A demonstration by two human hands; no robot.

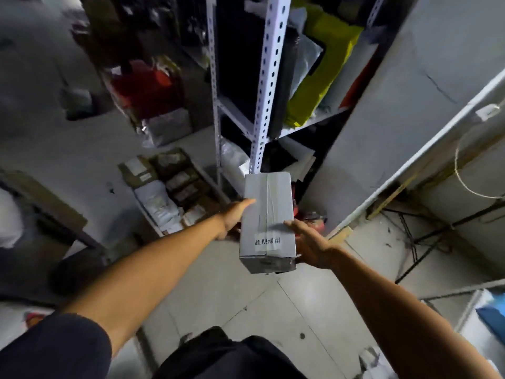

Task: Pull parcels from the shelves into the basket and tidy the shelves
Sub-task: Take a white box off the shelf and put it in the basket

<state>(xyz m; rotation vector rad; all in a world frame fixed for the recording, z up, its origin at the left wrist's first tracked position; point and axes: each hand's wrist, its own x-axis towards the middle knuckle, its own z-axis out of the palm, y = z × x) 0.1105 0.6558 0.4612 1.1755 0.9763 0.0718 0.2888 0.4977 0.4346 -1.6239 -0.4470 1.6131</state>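
A grey taped cardboard parcel [267, 220] with a small white label hangs in the air in front of the white metal shelving [269, 77]. My left hand [233, 217] holds its left side, thumb lying on the top face. My right hand [308, 243] holds the right side near the label end, thumb on top and fingers hidden under the box. Yellow and white bagged parcels [319, 77] fill the shelf above. A low bin of small parcels [169, 192] lies on the floor to the left.
A red bag [149, 88] and a silver packet [169, 127] lie on the floor at the back left. A grey wall panel [410, 105] rises on the right, with cables and a white wire loop [470, 170] beyond it. Tiled floor [273, 302] is beneath me.
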